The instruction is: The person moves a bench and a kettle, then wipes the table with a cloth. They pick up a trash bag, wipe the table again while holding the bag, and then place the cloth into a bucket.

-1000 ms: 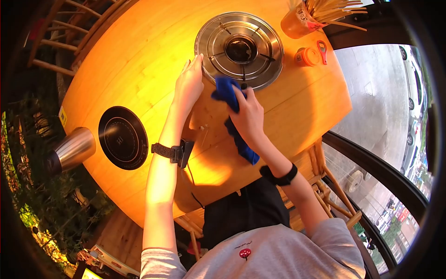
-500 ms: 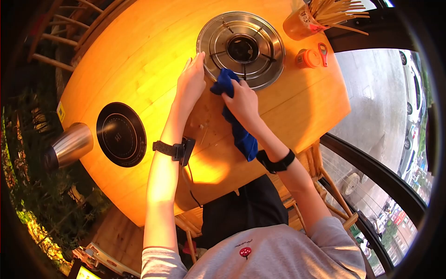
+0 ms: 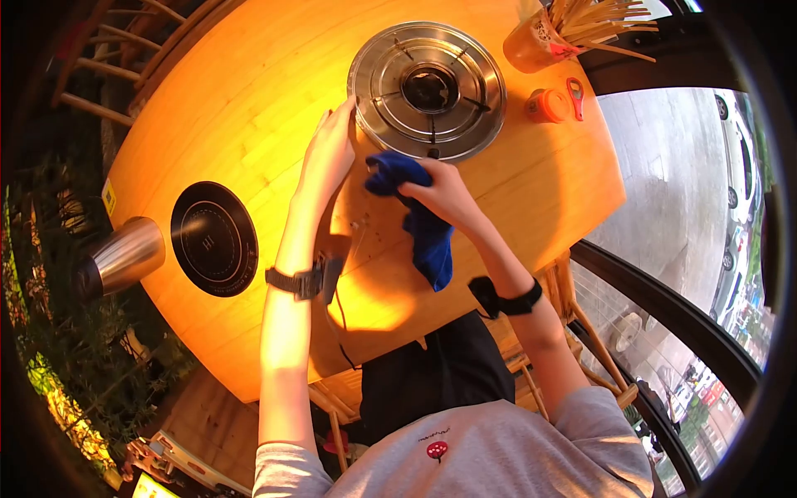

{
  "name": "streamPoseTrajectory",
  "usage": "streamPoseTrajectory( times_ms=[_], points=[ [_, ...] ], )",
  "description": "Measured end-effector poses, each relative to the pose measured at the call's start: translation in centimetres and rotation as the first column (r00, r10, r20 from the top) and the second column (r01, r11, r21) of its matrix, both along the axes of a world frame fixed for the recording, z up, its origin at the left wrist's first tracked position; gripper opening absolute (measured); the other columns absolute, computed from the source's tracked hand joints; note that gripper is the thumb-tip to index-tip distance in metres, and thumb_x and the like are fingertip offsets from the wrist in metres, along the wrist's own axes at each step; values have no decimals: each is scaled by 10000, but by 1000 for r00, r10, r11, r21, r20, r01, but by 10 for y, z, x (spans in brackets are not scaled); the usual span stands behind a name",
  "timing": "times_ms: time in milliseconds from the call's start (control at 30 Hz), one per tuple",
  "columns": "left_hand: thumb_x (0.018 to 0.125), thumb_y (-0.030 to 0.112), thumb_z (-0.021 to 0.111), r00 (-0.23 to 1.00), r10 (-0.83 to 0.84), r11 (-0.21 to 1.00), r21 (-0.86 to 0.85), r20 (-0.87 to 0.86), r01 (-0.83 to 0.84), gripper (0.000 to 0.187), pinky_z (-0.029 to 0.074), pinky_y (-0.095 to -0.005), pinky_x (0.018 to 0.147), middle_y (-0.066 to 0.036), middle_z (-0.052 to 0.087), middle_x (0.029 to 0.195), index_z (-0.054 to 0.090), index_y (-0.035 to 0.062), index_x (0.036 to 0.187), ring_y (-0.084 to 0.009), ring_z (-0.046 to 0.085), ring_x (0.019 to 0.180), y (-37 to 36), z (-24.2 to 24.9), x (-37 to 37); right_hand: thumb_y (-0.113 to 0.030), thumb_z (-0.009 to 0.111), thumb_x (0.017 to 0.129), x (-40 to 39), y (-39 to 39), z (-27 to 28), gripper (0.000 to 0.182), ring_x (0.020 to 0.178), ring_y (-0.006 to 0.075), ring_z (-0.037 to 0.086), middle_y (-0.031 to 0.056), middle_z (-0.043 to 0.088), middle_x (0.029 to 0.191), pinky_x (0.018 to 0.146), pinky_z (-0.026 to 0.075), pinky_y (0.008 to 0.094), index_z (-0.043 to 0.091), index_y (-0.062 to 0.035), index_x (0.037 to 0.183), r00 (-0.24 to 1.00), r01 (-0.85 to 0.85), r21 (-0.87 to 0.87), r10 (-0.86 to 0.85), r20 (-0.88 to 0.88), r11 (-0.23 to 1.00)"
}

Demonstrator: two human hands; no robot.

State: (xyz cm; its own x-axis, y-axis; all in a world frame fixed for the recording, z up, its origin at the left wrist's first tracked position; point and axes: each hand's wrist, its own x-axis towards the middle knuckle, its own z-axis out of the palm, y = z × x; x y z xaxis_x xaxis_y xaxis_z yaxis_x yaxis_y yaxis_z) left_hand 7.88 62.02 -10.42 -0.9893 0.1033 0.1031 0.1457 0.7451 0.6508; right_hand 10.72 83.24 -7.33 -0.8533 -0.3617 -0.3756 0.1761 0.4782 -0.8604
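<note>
A round steel gas stove (image 3: 378,124) with a dark burner in its middle sits at the far side of the wooden table. My left hand (image 3: 330,153) lies against the stove's left rim, fingers stretched toward it and fingertips right at the edge. In my right hand (image 3: 446,195) is a bunched blue cloth (image 3: 430,245), gripped between thumb and fingers. One end of the cloth sticks out to the left of the hand, just below the stove's near rim, and the rest hangs toward me. A small dark knob (image 3: 433,153) shows at that near rim.
A black round hot plate (image 3: 214,239) and a steel tumbler (image 3: 124,257) are on the left. An orange-lidded jar (image 3: 548,106), a red-handled bottle opener (image 3: 575,98) and a container of chopsticks (image 3: 535,41) stand at the right. A cable (image 3: 343,319) runs from my left wrist strap.
My right hand and the cloth have drawn back from the stove's near rim toward me, uncovering the knob. My left hand has slid slightly left and nearer along the rim.
</note>
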Motion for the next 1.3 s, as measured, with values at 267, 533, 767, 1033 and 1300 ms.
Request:
streamPoseTrajectory(
  times_ms=[267, 533, 767, 1033, 1300],
  points=[
    [872, -88, 390, 984, 166, 983, 70, 65, -170, 435, 363, -341, 1021, -190, 540, 1251, 490, 36, 1277, -325, 501, 1200, -10, 84, 96, -198, 723, 733, 61, 84, -14, 682, 1151, 354, 455, 172, 442, 1308, 966, 387, 422, 440, -129, 1349, 844, 304, 430, -30, -536, 850],
    [848, -118, 379, 943, 297, 945, 94, 153, -313, 446, 347, -325, 1025, -148, 558, 1246, 537, 29, 1237, -277, 514, 1196, -5, 124, 158, 14, 593, 686, 100, 8, -41, 583, 1140, 339, 479, 169, 481, 1277, 946, 383, 451, 548, -86, 1259, 705, 251, 367, 91, -704, 896],
    [874, -107, 377, 973, 205, 972, 96, 111, -215, 417, 385, -323, 992, -149, 555, 1248, 521, 14, 1246, -276, 513, 1196, -14, 132, 189, 29, 575, 692, 98, -26, -33, 571, 1076, 304, 487, 125, 535, 1203, 912, 387, 428, 568, -134, 1240, 648, 57, 178, 100, -755, 982],
    [890, -97, 376, 953, 238, 947, 171, 188, -271, 391, 420, -341, 958, -137, 550, 1248, 518, 13, 1238, -292, 521, 1169, -64, 132, 275, 1, 582, 733, 42, -96, -62, 548, 1075, 345, 488, 152, 535, 1189, 936, 392, 412, 548, -111, 1268, 651, 31, 226, 152, -743, 974],
    [883, -113, 385, 967, 217, 939, 243, 134, -244, 390, 435, -359, 949, -143, 555, 1225, 514, 11, 1229, -302, 535, 1146, -116, 137, 327, 9, 534, 730, 143, -182, -35, 510, 1072, 294, 503, 126, 540, 1242, 945, 403, 409, 590, -106, 1224, 589, -343, 223, 393, -706, 913]
  ],
)
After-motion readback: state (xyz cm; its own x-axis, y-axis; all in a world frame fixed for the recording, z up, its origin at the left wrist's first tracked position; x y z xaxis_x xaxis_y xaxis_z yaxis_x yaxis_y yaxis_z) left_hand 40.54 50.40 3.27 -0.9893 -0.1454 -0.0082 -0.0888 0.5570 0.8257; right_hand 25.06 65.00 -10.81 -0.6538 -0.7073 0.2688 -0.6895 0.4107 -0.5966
